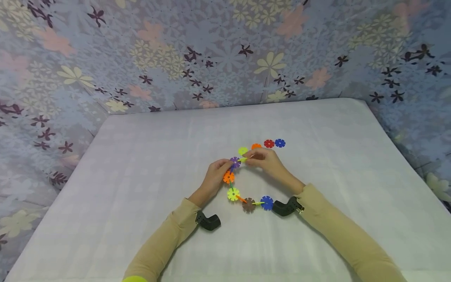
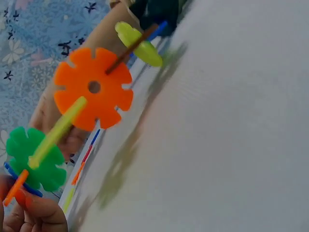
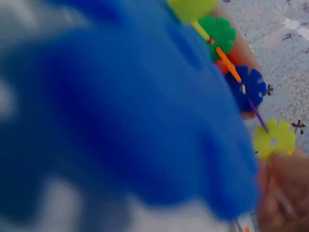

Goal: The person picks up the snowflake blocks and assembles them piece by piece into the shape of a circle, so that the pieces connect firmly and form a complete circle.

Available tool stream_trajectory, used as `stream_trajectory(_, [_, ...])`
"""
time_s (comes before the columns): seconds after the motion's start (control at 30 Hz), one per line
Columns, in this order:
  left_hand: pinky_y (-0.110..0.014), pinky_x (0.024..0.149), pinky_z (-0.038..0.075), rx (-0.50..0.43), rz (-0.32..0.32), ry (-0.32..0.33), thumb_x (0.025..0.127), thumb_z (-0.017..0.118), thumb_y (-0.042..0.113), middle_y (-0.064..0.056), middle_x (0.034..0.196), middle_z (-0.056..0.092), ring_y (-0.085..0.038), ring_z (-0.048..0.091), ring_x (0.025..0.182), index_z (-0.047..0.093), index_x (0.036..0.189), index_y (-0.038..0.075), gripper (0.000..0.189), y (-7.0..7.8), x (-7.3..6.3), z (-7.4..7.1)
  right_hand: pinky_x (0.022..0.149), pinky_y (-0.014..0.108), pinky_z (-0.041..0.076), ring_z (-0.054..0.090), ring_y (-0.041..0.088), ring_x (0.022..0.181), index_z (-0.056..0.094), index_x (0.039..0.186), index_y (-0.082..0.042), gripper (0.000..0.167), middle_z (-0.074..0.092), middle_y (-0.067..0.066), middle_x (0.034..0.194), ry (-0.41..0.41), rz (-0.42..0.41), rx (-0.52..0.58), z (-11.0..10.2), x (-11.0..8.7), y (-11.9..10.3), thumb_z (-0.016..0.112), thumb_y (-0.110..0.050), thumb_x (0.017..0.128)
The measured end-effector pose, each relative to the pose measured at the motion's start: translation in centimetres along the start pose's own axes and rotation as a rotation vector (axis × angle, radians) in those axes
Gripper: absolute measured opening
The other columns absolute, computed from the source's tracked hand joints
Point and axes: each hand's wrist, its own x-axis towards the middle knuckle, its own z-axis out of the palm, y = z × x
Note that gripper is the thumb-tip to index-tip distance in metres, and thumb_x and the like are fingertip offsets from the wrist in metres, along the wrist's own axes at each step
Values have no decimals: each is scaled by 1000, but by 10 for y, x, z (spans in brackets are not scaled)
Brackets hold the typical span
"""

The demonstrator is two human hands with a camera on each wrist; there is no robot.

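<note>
A curved chain of interlocked notched plastic discs runs between the hands in the head view. My left hand point(image 1: 214, 176) pinches the chain near its upper end, by a blue disc point(image 3: 247, 89) and an orange disc point(image 1: 228, 177). At that end, a yellow-green disc point(image 3: 275, 139) is joined edge-on to a purple disc point(image 1: 235, 162); my right hand point(image 1: 267, 161) pinches it between thumb and fingers. Below hang a green disc point(image 2: 36, 159), a yellow-green disc point(image 1: 233, 194), a brown disc point(image 1: 248, 205) and a blue end disc point(image 1: 266, 203), which blurs across the right wrist view.
Loose discs lie in a row beyond the hands: yellow-green point(image 1: 242, 150), orange point(image 1: 256, 146), red point(image 1: 269, 143) and blue point(image 1: 280, 143). A white cloth covers the table point(image 1: 141, 156). Flowered fabric point(image 1: 225, 51) hangs behind it. Black wrist mounts point(image 1: 208, 221) jut from both sleeves.
</note>
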Motion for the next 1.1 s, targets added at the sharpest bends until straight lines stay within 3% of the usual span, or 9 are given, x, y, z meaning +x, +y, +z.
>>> stream_trajectory(0.07, [-18,56,39,-20,-10,21,88,56,13,-2,76,54,-8,46,65,60,88,-6,19,0,0,-2,71,31,46,56,20,79,57,113,0,31,55,12,116,-41,-16,-153,1,5,3,62,-3,82])
stream_trajectory(0.13, [-18,56,39,-45,-5,24,88,55,12,-2,76,54,-8,45,65,60,86,-5,18,1,1,-4,78,34,44,55,22,91,51,123,0,38,46,13,128,-106,-41,-304,0,6,5,58,-4,86])
stream_trajectory(0.27, [-18,54,37,-66,19,33,88,55,9,-2,74,53,-8,44,63,59,82,-3,14,2,2,-4,89,39,38,49,30,109,50,123,3,35,44,17,129,-218,-112,-459,-4,6,7,53,-4,88])
stream_trajectory(0.4, [-17,53,36,-60,12,42,87,55,9,-2,73,52,-7,43,61,59,79,-1,13,4,2,-5,74,33,45,57,22,85,62,107,2,26,62,12,97,-134,-139,-468,-7,3,10,63,-4,81])
stream_trajectory(0.5, [-17,52,35,-62,1,39,87,55,9,-2,72,52,-7,42,60,58,79,-1,13,3,2,-5,60,28,40,46,15,67,64,104,2,27,53,3,80,-95,-133,-482,-7,1,11,68,-4,78])
stream_trajectory(0.73, [-17,51,34,-58,17,38,87,55,8,-1,70,51,-6,41,58,58,76,1,13,2,1,-5,59,28,39,46,13,66,66,93,-2,16,56,12,102,-104,-129,-455,-7,0,12,68,-3,77])
stream_trajectory(0.8, [-17,52,35,-55,11,37,87,56,9,-1,71,52,-7,42,60,58,78,0,13,2,1,-4,58,27,40,46,13,64,65,96,-1,20,58,10,98,-93,-112,-430,-7,-1,11,69,-2,77])
stream_trajectory(1.0, [-18,58,39,-35,1,27,88,58,13,0,80,56,-9,47,70,60,92,-7,20,3,2,-4,59,28,39,47,17,66,60,103,2,31,54,4,76,-3,57,-341,-9,-1,8,71,-4,74])
stream_trajectory(1.1, [-19,61,40,-35,12,25,88,57,13,-1,83,56,-10,48,73,59,97,-10,24,2,2,-5,62,27,45,54,16,68,61,98,4,28,59,6,79,71,181,-182,-11,-1,7,71,-7,75])
